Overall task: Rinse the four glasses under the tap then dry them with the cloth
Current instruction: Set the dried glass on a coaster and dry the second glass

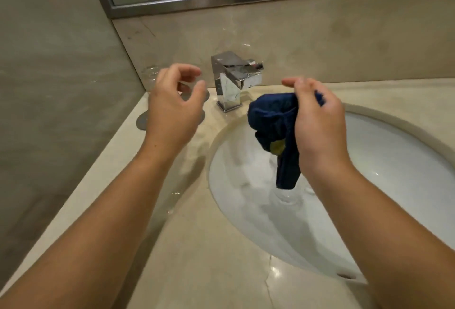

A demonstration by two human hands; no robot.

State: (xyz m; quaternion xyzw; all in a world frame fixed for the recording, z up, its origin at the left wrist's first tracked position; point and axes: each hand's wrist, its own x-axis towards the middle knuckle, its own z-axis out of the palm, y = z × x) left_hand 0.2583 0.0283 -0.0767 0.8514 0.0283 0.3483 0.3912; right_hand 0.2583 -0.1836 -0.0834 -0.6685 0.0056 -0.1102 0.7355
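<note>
- Two bare forearms reach in from the bottom edge, the left forearm (98, 222) over the surface (197, 259), the right forearm (381, 222) over the sink (394, 161).
- Far left: clear glasses (150, 73) stand on the surface in the corner by the wall, left of the tap. The hand in front partly hides them, so the count is not readable; two round bases show beside and beyond the hand.
- Left hand (172, 109) hovers just over the glasses, fingers loosely curled and apart, holding nothing.
- Square chrome tap (234, 79) stands between the two hands, at the back rim of the sink.
- Dark blue cloth (270, 116) hangs bunched above the sink, just right of the tap, its tail drooping toward the bowl.
- Right hand (317, 124) holds the cloth, fingers clamped on its upper edge, thumb stretched toward the tap.
- Under the cloth's tail, a faint clear shape (285, 195) sits in the sink; too blurred to tell whether it is a glass.
</note>
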